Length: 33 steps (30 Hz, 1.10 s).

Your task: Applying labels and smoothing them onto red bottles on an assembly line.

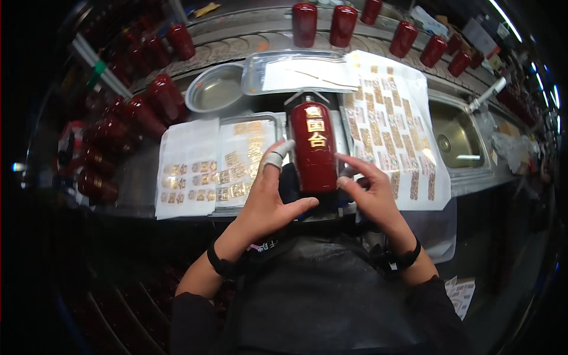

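Note:
A glossy dark red bottle with gold characters down its front lies on its back in front of me, neck pointing away, on a dark support. My left hand is at its left side, fingers spread. White wrapping covers a fingertip and a finger joint there; the thumb reaches toward the bottle's base. On the right side, my right hand has its index finger and thumb apart, tips at the bottle's edge. Whether they press on it I cannot tell. Gold decal sheets lie left of the bottle, and a larger decal sheet lies right.
A round basin of liquid and a clear tray stand behind the sheets. Several red bottles crowd the left; more red bottles stand along the conveyor at the back. A metal sink is at right.

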Each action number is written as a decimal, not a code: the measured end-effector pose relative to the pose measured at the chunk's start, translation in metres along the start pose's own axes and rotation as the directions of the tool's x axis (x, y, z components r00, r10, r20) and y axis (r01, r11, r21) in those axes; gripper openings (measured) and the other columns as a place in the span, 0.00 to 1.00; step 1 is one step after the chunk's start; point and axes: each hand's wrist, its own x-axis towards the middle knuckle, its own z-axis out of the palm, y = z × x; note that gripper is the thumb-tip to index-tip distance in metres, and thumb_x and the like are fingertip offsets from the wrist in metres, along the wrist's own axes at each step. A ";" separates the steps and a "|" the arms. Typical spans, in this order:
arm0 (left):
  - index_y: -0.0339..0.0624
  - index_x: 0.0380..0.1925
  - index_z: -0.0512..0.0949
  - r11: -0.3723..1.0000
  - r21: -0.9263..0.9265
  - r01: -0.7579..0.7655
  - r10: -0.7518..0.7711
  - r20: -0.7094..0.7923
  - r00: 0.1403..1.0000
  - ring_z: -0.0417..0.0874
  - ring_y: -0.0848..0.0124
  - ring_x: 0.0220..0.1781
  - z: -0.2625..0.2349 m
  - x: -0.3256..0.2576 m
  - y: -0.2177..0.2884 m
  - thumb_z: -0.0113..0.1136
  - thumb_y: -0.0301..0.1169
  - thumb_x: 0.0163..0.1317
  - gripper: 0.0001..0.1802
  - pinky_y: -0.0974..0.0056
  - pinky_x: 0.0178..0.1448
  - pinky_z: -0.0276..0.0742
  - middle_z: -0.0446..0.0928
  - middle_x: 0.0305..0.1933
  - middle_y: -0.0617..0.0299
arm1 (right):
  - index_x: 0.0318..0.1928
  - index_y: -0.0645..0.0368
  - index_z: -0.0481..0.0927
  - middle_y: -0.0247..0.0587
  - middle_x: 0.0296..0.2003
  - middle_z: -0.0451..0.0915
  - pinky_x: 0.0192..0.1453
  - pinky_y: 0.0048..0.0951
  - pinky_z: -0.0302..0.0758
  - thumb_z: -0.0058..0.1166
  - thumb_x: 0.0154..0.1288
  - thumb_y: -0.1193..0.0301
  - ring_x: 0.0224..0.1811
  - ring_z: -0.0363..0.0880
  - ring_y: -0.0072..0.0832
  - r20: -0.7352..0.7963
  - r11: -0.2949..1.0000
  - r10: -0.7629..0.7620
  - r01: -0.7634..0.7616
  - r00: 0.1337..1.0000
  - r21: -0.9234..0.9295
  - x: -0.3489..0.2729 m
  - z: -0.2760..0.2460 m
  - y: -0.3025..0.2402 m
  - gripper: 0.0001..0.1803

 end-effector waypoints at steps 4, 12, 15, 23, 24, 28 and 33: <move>0.38 0.67 0.53 0.993 0.078 -0.084 0.082 0.028 0.996 0.49 0.48 0.74 0.009 0.020 -0.011 0.76 0.35 0.39 0.56 0.55 0.73 0.52 0.44 0.72 0.35 | 0.55 0.51 0.78 0.36 0.39 0.80 0.35 0.21 0.67 0.58 0.56 0.73 0.32 0.71 0.20 0.191 0.986 0.004 0.029 0.982 -0.166 0.008 -0.008 -0.005 0.23; 0.34 0.68 0.51 0.988 -0.137 0.070 -0.058 0.092 0.994 0.49 0.51 0.74 0.006 0.014 -0.033 0.74 0.38 0.44 0.55 0.55 0.73 0.48 0.47 0.72 0.38 | 0.36 0.61 0.82 0.31 0.25 0.77 0.31 0.19 0.66 0.60 0.50 0.72 0.25 0.69 0.15 -0.284 0.910 0.159 -0.252 0.946 -0.329 0.027 -0.136 0.049 0.10; 0.33 0.68 0.48 0.919 -0.338 0.202 -0.212 0.009 0.977 0.51 0.56 0.74 -0.003 0.006 -0.036 0.73 0.36 0.44 0.56 0.56 0.74 0.48 0.50 0.72 0.43 | 0.36 0.61 0.82 0.42 0.27 0.79 0.37 0.27 0.72 0.53 0.52 0.73 0.30 0.76 0.29 -0.419 0.843 0.037 -0.254 0.907 -0.474 0.046 -0.196 0.087 0.10; 0.34 0.68 0.50 0.900 -0.364 0.240 -0.283 -0.069 0.957 0.55 0.55 0.73 -0.010 0.021 -0.039 0.64 0.47 0.55 0.49 0.52 0.74 0.49 0.54 0.71 0.48 | 0.40 0.65 0.81 0.52 0.36 0.82 0.45 0.29 0.74 0.59 0.48 0.64 0.38 0.81 0.36 -0.660 0.376 0.218 -0.686 0.719 -0.623 0.109 -0.357 0.190 0.20; 0.34 0.68 0.50 0.900 -0.366 0.239 -0.283 -0.072 0.956 0.55 0.55 0.73 -0.010 0.023 -0.043 0.64 0.47 0.55 0.49 0.52 0.74 0.49 0.54 0.71 0.48 | 0.40 0.65 0.81 0.52 0.36 0.82 0.45 0.29 0.74 0.59 0.48 0.64 0.38 0.81 0.36 -0.658 0.376 0.216 -0.684 0.721 -0.625 0.112 -0.367 0.205 0.20; 0.32 0.67 0.50 0.881 -0.398 0.256 -0.318 -0.097 0.943 0.57 0.56 0.72 -0.009 0.024 -0.050 0.64 0.33 0.51 0.46 0.52 0.74 0.50 0.56 0.70 0.48 | 0.36 0.68 0.82 0.44 0.30 0.82 0.35 0.31 0.74 0.61 0.49 0.60 0.31 0.79 0.31 -0.389 0.438 0.543 -0.646 0.744 -0.625 0.124 -0.372 0.201 0.22; 0.33 0.67 0.52 0.887 -0.352 0.298 -0.345 -0.078 0.935 0.59 0.57 0.72 -0.011 0.027 -0.047 0.60 0.29 0.52 0.42 0.55 0.71 0.57 0.59 0.69 0.48 | 0.27 0.62 0.81 0.34 0.23 0.78 0.34 0.24 0.70 0.60 0.55 0.60 0.28 0.74 0.21 -0.159 0.819 0.510 -0.534 0.845 -0.212 0.109 -0.312 0.112 0.16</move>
